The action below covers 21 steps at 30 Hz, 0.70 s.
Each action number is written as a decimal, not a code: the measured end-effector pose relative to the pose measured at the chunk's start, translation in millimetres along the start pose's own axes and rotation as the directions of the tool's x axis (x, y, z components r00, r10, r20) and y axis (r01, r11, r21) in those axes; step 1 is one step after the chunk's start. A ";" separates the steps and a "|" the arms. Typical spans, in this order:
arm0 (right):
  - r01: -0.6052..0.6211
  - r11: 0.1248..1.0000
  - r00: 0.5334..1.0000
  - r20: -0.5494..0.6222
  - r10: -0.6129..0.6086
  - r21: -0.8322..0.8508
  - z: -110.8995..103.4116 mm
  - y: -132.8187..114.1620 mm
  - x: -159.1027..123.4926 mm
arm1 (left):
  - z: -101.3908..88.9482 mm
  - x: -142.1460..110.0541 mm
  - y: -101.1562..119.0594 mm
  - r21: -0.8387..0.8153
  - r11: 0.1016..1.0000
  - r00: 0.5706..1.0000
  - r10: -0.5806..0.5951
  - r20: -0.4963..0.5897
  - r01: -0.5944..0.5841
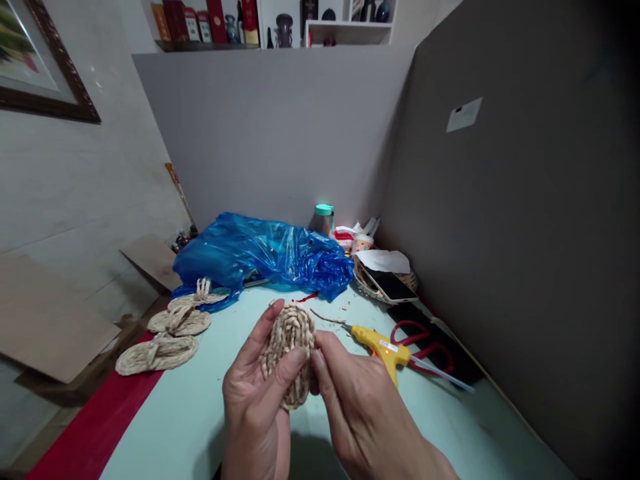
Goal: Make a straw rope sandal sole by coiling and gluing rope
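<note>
Straw-coloured braided sole is held up between both hands over the near middle of the tabletop. Left hand has its grip around it, thumb across the front; right hand pinches the right edge, fingertips mostly hidden. Can't make out what's under the crumpled blue plastic. Yellow glue gun partly blocks the scissors, so it's tight right; more room left, toward the sandals.

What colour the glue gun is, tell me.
Mostly yellow; the glue gun shows best in the head view.
</note>
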State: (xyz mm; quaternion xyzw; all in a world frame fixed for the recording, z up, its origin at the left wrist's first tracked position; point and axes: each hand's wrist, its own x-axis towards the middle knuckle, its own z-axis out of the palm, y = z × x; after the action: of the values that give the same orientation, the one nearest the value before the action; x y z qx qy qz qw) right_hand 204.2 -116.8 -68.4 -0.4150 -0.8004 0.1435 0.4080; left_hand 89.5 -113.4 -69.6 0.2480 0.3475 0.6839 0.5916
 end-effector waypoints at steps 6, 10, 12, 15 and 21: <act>-0.015 1.000 0.997 -0.077 0.015 -0.002 13.9 3.3 0.8 | 0.0 1.2 -2.8 -0.024 1.000 1.000 0.004 0.016 -0.004; -0.080 0.990 0.997 0.000 0.081 0.118 17.4 3.4 0.4 | 2.5 1.5 -4.7 -0.008 1.000 1.000 0.015 0.010 -0.015; -0.119 0.977 0.991 0.076 0.107 0.175 15.8 2.4 1.7 | 4.3 1.8 -5.6 -0.004 1.000 1.000 0.005 0.002 -0.005; -0.163 0.956 0.983 0.122 0.137 0.243 13.4 3.1 4.0 | 7.8 2.2 -6.4 -0.020 1.000 1.000 -0.024 -0.013 0.024; -0.211 0.946 0.977 0.064 0.201 0.246 6.8 18.4 6.7 | 8.8 4.9 -3.2 -0.073 0.997 0.997 -0.008 0.072 0.013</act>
State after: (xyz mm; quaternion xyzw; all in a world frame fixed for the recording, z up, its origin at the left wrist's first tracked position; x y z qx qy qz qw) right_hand 206.9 -99.5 -79.6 -0.4387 -0.7357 0.2934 0.4246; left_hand 97.3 -106.8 -66.9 0.2487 0.3021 0.6839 0.6158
